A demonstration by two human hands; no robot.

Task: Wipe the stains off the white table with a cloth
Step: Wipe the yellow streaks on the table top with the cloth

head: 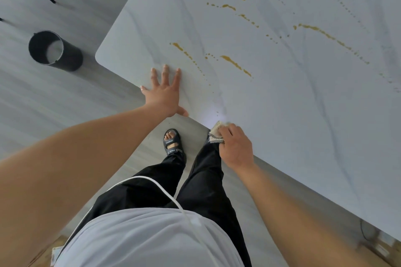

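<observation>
Cloth (215, 135) bunched in right grip (236, 147).

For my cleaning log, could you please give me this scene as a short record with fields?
table: white, marbled, stained
stains: yellow-brown streaks and drops across the top, beyond both hands
left hand: flat on the table near its edge, fingers spread
right hand: grips the cloth at the table's edge
cloth: bunched, partly checkered
bin: black, on the floor by the table's corner
</observation>
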